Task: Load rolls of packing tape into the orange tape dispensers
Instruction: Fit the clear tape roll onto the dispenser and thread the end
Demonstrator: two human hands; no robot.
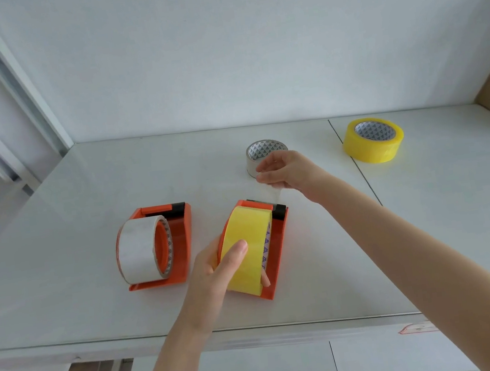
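- The left orange plastic tape dispenser (179, 240) on the white counter (71, 223) already carries a white roll of packing tape (138, 250) upright on its orange hub; that one looks loaded.
- The right orange plastic tape dispenser (278, 249) holds a yellow translucent roll of packing tape (247, 247), seated upright in its frame.
- The left hand (214, 270) is wrapped around that yellow roll, thumb across its face, steadying it.
- The right hand (285, 170) pinches a clear strip of tape drawn up from the roll, above the black cutter end; threading seems to be the step in hand.
- Left over: a small grey-white spare roll (266, 154) just behind the right hand, and a second yellow roll lying flat (373, 140) further right, both unloaded.
- No third dispenser shows, so the job looks nearly finished.
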